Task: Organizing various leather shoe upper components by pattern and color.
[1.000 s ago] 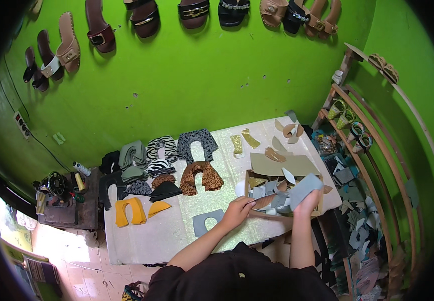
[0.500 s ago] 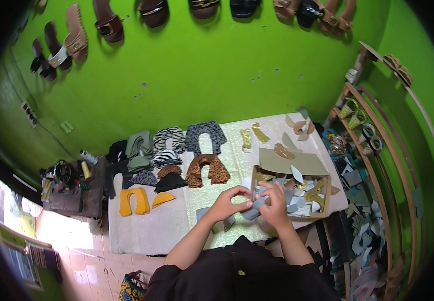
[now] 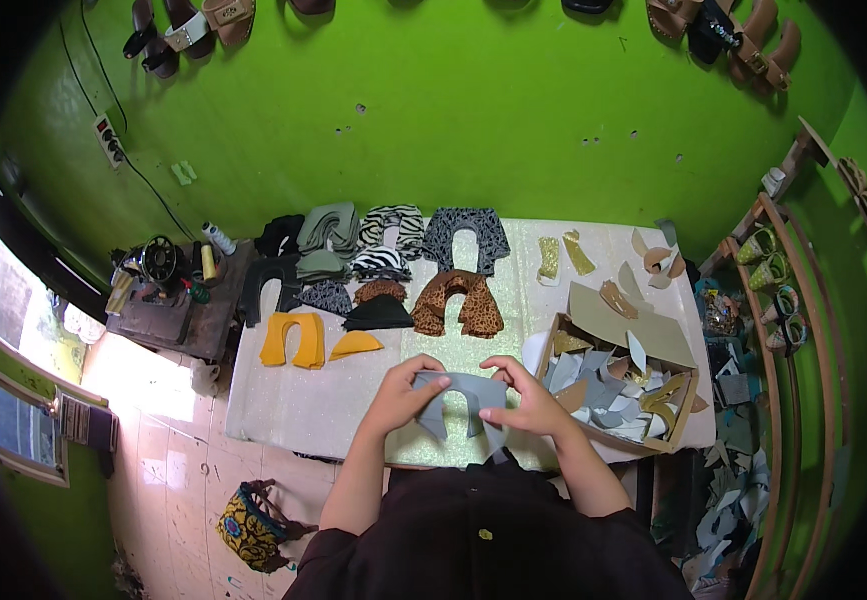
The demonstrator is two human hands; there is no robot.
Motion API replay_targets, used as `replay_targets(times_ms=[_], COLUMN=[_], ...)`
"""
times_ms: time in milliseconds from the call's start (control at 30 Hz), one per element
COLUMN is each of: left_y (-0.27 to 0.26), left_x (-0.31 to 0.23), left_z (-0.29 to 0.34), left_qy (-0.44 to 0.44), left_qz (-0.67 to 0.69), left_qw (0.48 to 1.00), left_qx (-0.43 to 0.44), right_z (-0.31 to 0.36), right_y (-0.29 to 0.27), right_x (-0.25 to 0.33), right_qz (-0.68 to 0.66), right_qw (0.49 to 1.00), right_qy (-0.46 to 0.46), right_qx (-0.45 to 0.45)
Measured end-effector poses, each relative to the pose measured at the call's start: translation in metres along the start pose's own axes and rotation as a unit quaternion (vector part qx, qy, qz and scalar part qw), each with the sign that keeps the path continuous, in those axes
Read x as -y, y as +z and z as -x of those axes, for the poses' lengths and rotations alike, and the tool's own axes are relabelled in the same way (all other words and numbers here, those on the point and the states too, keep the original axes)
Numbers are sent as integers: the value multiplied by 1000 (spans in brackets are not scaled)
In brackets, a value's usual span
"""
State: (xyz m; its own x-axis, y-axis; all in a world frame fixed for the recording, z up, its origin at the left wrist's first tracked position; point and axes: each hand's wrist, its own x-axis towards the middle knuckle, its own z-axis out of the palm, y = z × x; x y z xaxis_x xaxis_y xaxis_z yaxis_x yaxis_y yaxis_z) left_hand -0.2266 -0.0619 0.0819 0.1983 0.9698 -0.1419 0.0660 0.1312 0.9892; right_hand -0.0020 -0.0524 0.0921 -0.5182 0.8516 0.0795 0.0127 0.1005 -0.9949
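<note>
A grey arch-shaped cut piece [image 3: 465, 384] is held up in front of me, above the near edge of the table. My left hand [image 3: 403, 395] pinches its left side, thumb on top. My right hand [image 3: 525, 400] grips its right side, where a smaller pale piece seems to hang below the fingers. Beyond the hands lie brown leopard-print arch pieces [image 3: 456, 303] in a stack. To the left are a yellow-orange arch piece [image 3: 293, 340] and a yellow-orange curved piece [image 3: 355, 345]. Right of my hands stands an open cardboard box [image 3: 691, 410] full of mixed scraps.
Stacks of zebra-print pieces [image 3: 390, 228], grey-patterned pieces [image 3: 466, 235] and black pieces [image 3: 377, 313] sit at the back left. Gold pieces [image 3: 549, 260] lie farther right. A sewing machine [image 3: 160, 258] stands left, a wooden rack [image 3: 768, 330] right, and a patterned bag [image 3: 253, 525] on the floor.
My hands have come left, away from the box, and now hold the grey arch piece spread between them. Before, they were close together over grey pieces beside the box. The view has shifted.
</note>
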Motion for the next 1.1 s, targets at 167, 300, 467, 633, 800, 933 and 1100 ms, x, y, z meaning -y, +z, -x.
replay_targets(times_ms=[167, 300, 467, 633, 800, 933, 1100], left_y=[-5, -7, 7, 18, 22, 22, 29], left_x=[15, 60, 115, 139, 144, 148, 154], left_z=[-1, -7, -11, -20, -24, -23, -19], left_qy=[-4, -36, 23, 5, -22, 11, 78], left_qz=[-7, -14, -193, -304, -349, -430, -451], left_qw=[995, 992, 959, 930, 911, 877, 876], left_qx=[-95, -121, -208, -208, -220, -212, -153], right_z=[-6, -7, 3, -2, -8, -6, -2], right_y=[-9, 12, 32, 30, 30, 28, 36], right_x=[-60, -104, -144, -168, -172, -175, -172], right_qz=[-75, -181, 39, 302, 370, 426, 466], right_qw=[986, 973, 969, 929, 905, 881, 861], right_qy=[146, 94, 170, 102, 111, 119, 58], right_qx=[24, -110, -176, -190, -179, -167, -196])
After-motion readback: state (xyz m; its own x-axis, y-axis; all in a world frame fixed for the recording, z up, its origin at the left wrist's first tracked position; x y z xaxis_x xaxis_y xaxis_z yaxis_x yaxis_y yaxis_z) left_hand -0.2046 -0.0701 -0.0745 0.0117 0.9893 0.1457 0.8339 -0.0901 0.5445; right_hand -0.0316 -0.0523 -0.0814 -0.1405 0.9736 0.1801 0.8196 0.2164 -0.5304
